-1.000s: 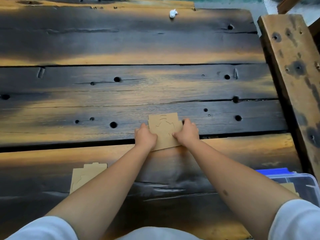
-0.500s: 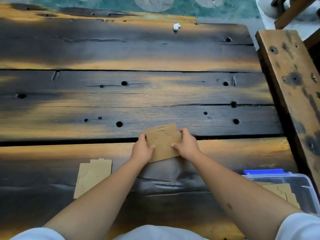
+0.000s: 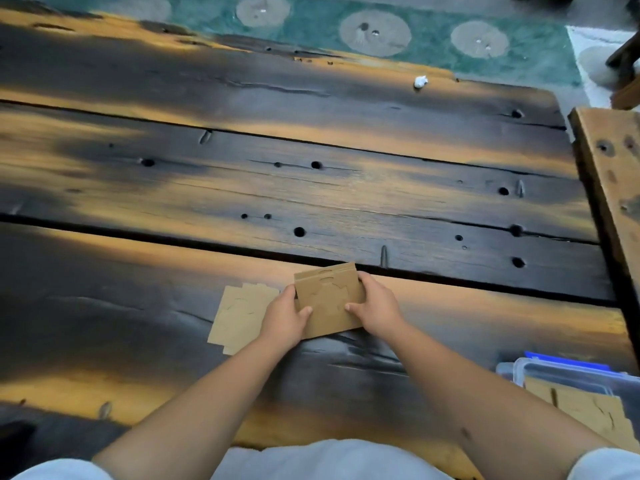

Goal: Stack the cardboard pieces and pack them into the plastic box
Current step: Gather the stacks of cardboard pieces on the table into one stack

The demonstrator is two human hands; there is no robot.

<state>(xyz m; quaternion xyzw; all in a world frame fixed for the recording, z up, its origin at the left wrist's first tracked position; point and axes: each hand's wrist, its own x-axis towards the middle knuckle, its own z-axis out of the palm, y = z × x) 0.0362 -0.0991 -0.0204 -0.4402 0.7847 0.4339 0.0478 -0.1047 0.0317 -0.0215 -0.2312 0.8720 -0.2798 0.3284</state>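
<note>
A small stack of brown cardboard pieces (image 3: 329,299) is held tilted just above the dark wooden table (image 3: 311,188). My left hand (image 3: 285,318) grips its left edge and my right hand (image 3: 375,308) grips its right edge. Right beside my left hand, more flat cardboard pieces (image 3: 239,317) lie on the table, partly hidden by that hand. At the lower right stands the clear plastic box (image 3: 519,370) with a blue lid edge; cardboard pieces (image 3: 585,414) lie inside it.
A thick wooden beam (image 3: 613,188) runs along the table's right side. A small white crumpled scrap (image 3: 420,81) lies near the far edge. Beyond the table is a green patterned rug (image 3: 433,36). The planks have holes and a dark gap.
Both hands have lifted the stack off the table and brought it nearer and leftward, next to the other cardboard pieces. The camera has tilted up, showing the rug.
</note>
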